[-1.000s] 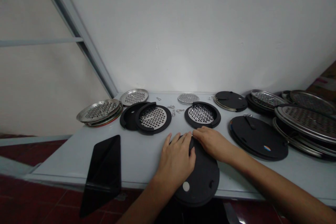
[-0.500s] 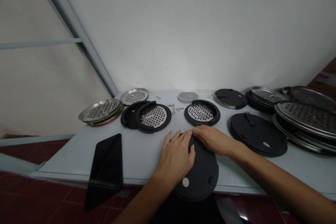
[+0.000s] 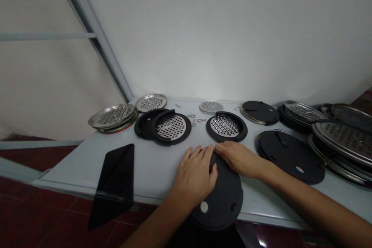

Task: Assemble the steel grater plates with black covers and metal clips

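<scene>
A round black disc (image 3: pixel 223 197) with a pale round spot lies at the table's front edge, partly jutting over it. Spread over the disc's upper left is my left hand (image 3: pixel 195 174), its fingers lying flat near the far rim. My right hand (image 3: pixel 240 158) pinches at that same rim, fingertips close to the left ones. Something small and metallic shows between the hands, too hidden to name. Just beyond them sits a black ring holder (image 3: pixel 244 130) with a perforated metal plate (image 3: pixel 223 126) in it.
Perforated metal plates (image 3: pixel 112 117) are stacked at the left; black discs (image 3: pixel 290 159) and more metal plates (image 3: pixel 345 139) stand at the right. Small metal clips (image 3: pixel 201 121) lie mid-table. A dark glossy sheet (image 3: pixel 117 178) overhangs the front left edge.
The camera view has shifted and tilted slightly. Both hands keep nearly the same places on the black disc, the right hand's fingertips still at its far rim.
</scene>
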Available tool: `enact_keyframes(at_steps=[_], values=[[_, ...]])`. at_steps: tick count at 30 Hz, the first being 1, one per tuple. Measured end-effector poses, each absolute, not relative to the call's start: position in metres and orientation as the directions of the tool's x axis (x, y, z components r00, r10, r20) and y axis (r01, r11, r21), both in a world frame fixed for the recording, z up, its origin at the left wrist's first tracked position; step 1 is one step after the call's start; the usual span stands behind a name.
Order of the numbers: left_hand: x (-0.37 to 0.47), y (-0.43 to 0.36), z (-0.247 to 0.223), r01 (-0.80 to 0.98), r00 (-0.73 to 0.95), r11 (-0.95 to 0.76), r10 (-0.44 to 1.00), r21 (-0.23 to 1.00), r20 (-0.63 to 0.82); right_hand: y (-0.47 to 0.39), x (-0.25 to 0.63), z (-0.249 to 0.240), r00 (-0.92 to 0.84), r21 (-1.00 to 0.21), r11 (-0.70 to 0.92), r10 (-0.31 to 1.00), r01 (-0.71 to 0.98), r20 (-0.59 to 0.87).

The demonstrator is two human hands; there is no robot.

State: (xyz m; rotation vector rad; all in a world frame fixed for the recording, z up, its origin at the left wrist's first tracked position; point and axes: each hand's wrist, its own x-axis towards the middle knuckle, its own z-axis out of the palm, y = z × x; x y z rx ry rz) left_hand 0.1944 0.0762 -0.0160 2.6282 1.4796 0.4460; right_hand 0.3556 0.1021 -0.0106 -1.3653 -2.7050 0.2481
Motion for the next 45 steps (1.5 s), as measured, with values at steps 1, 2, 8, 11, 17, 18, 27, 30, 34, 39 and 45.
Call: enact_keyframes(at_steps=[1, 2, 8, 11, 17, 18, 27, 30, 34, 39, 45], values=[[0.194, 0.076, -0.016, 0.821, 0.488, -0.526, 0.848, 0.221, 0.205, 0.102, 0.356, -0.01, -0.595, -0.185, 0.588, 0.803, 0.787, 0.022], [0.194, 0.076, -0.017, 0.823, 0.486, -0.523, 0.85, 0.219, 0.203, 0.102, 0.356, -0.01, -0.598, -0.179, 0.592, 0.801, 0.786, 0.027], [0.192, 0.078, -0.02, 0.821, 0.496, -0.532, 0.845, 0.208, 0.201, 0.102, 0.356, -0.012, -0.599, -0.171, 0.596, 0.8, 0.785, 0.035], [0.192, 0.078, -0.02, 0.825, 0.487, -0.526, 0.847, 0.206, 0.214, 0.102, 0.356, -0.012, -0.602, -0.165, 0.599, 0.798, 0.784, 0.034], [0.192, 0.078, -0.02, 0.81, 0.498, -0.55, 0.829, 0.205, 0.255, 0.103, 0.356, -0.008, -0.62, -0.123, 0.618, 0.784, 0.777, 0.024], [0.192, 0.078, -0.021, 0.809, 0.499, -0.553, 0.826, 0.201, 0.262, 0.103, 0.356, -0.008, -0.624, -0.12, 0.621, 0.781, 0.774, 0.02], [0.193, 0.078, -0.02, 0.794, 0.511, -0.576, 0.805, 0.193, 0.301, 0.104, 0.357, -0.009, -0.644, -0.166, 0.633, 0.765, 0.756, -0.022], [0.193, 0.079, -0.017, 0.777, 0.538, -0.592, 0.801, 0.213, 0.263, 0.102, 0.357, -0.008, -0.627, -0.141, 0.618, 0.778, 0.774, -0.03], [0.193, 0.079, -0.013, 0.773, 0.551, -0.585, 0.811, 0.246, 0.197, 0.099, 0.36, -0.008, -0.611, -0.149, 0.6, 0.791, 0.786, -0.033], [0.193, 0.081, -0.013, 0.776, 0.548, -0.571, 0.821, 0.269, 0.163, 0.097, 0.365, -0.006, -0.609, -0.194, 0.591, 0.792, 0.783, -0.046], [0.197, 0.084, -0.016, 0.806, 0.504, -0.523, 0.852, 0.277, 0.142, 0.099, 0.369, -0.022, -0.431, -0.344, 0.424, 0.9, 0.838, 0.058]])
